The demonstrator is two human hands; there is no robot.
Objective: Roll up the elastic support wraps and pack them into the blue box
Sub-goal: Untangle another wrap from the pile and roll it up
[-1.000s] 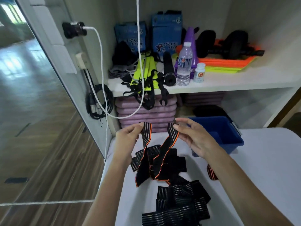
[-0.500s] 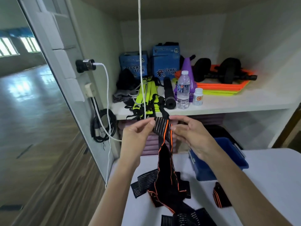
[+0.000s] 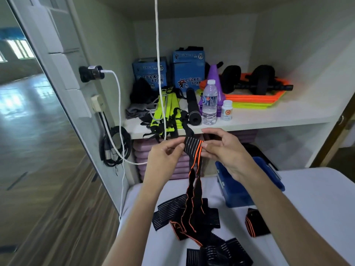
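Note:
I hold one black elastic wrap with orange edging (image 3: 194, 169) up in front of me by its top end. My left hand (image 3: 165, 156) pinches that end from the left and my right hand (image 3: 222, 148) pinches it from the right. The rest of the wrap hangs down onto a pile of unrolled black wraps (image 3: 194, 217) on the white table (image 3: 311, 212). A rolled wrap (image 3: 256, 224) lies on the table under my right forearm. The open blue box (image 3: 236, 191) stands at the table's far edge, partly hidden by my right hand.
Behind the table a white shelf (image 3: 269, 117) holds a water bottle (image 3: 209, 102), a pill bottle (image 3: 226, 110), blue cartons (image 3: 188, 70), yellow straps, a purple cone and black ab wheels on orange trays. A white rope (image 3: 159, 64) hangs down ahead. Cables hang on the left wall.
Both hands lifted the wrap's ends off the pile and brought them together at shelf height. The view tilted upward, so the table pile now sits lower in the frame.

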